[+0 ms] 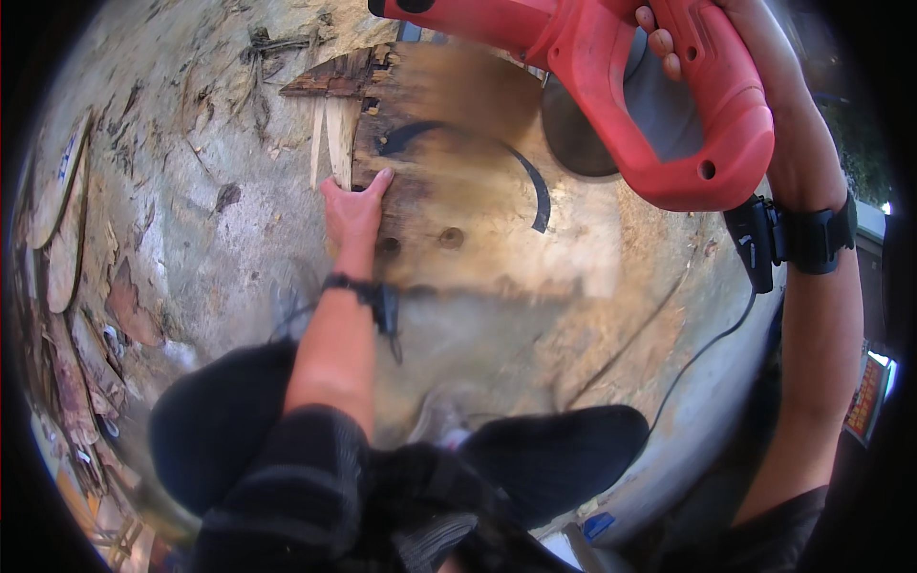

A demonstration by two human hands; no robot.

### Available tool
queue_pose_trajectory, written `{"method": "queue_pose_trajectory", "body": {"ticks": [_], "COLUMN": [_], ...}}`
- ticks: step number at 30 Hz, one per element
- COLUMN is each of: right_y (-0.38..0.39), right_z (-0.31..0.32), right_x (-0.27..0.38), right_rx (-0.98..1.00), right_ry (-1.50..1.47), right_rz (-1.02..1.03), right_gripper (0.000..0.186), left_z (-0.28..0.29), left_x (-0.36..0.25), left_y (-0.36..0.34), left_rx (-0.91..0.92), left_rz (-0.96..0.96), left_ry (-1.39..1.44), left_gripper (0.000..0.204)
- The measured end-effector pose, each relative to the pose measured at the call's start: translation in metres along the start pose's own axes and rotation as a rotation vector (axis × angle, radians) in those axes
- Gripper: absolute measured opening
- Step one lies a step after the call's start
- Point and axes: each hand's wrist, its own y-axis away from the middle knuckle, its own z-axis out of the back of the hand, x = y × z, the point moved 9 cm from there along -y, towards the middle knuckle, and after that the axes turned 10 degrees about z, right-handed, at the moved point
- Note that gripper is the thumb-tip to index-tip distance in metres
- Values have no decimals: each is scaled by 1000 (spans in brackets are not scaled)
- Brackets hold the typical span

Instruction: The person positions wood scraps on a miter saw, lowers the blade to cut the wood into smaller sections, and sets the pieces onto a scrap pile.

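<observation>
Head view: the left hand (351,212) is pinning a worn wooden board (458,181) to the ground while the right hand (712,57) is holding a red circular saw (630,91) raised over the board's far right side.

The left hand is lying flat, fingers pressed together on the board's left edge, beside pale splintered strips (330,143); the right hand is wrapped closed around the saw's handle, fingers curling through the grip. The board is lying straight ahead of the knees, its long axis running away from the person, with a dark curved line (535,186) painted across it. The saw is sitting to the right of and above that line, so the right hand is nearer the cut area. The grey blade disc (578,138) is partly hidden behind the saw body, the board surface is motion-blurred, and the saw's front is being cut off by the top edge.
</observation>
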Motion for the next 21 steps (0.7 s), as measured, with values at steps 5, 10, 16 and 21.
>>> {"method": "queue_pose_trajectory", "body": {"ticks": [5, 10, 16, 21], "right_y": [3, 3, 6, 5], "right_z": [-7, -6, -4, 0], "right_x": [-3, -9, -19, -32], "right_rx": [56, 95, 33, 108], "right_ry": [-40, -88, -91, -142], "right_rz": [-1, 4, 6, 56], "right_gripper": [46, 47, 48, 50], "left_z": [-3, -2, -10, -9], "left_x": [1, 1, 11, 13], "left_y": [-1, 0, -11, -12], "left_rx": [52, 48, 16, 24], "left_rz": [18, 39, 8, 7], "left_ry": [30, 0, -38, -7], "left_gripper": [93, 93, 96, 96]}}
